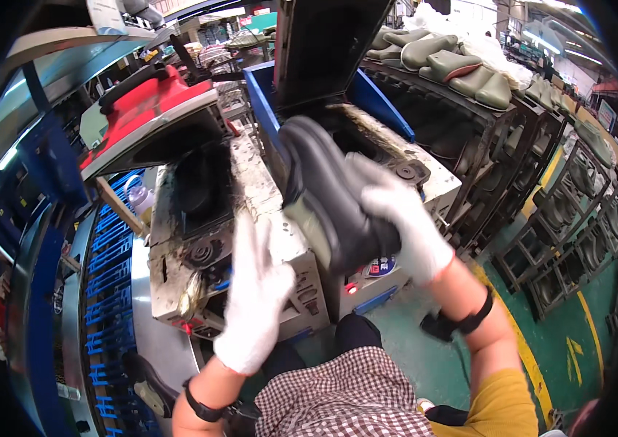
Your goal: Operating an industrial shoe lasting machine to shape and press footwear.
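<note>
A black shoe [327,186] with an olive-green part along its lower left side is tilted in front of me, above the gap between two machines. My right hand [405,222], in a white glove, grips it from the right; motion blurs both the shoe and the fingers. To the left of the shoe, my left hand [254,309], also gloved in white, is open with its fingers stretched upward. It holds nothing and sits before the left machine [261,182]. A dark form [196,182], its kind unclear, lies in that machine's top recess.
The left machine's red-topped lid [152,102] stands raised. Behind the shoe is the right machine [433,175] with a tall dark raised lid [320,51]. Racks of olive-green shoes [462,73] line the right. A blue slatted conveyor [108,320] runs left; another shoe [150,386] lies lower left.
</note>
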Available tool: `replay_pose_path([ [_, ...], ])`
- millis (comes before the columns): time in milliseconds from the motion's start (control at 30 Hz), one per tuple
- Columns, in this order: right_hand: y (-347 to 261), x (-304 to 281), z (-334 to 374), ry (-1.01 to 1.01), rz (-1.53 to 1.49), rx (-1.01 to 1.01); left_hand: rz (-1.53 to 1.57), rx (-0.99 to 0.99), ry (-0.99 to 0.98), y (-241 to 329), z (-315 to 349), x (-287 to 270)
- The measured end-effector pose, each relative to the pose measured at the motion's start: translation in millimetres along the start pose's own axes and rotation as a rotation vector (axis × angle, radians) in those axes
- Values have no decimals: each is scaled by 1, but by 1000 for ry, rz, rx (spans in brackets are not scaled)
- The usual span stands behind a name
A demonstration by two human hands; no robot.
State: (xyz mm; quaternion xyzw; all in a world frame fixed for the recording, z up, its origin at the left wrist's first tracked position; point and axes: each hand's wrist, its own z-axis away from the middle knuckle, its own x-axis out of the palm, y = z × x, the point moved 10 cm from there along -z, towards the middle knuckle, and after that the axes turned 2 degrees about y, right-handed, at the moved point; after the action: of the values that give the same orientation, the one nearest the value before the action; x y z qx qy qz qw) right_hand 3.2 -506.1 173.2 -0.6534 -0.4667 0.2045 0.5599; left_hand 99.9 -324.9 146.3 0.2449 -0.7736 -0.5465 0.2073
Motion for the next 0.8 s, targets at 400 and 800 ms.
replay_pose_path([
  [400,55,-146,-278,99,1296,-130,-593,753,282,155,-307,58],
  [800,117,-146,-271,-357,1630,105,-111,586,-10,188,-463,53],
])
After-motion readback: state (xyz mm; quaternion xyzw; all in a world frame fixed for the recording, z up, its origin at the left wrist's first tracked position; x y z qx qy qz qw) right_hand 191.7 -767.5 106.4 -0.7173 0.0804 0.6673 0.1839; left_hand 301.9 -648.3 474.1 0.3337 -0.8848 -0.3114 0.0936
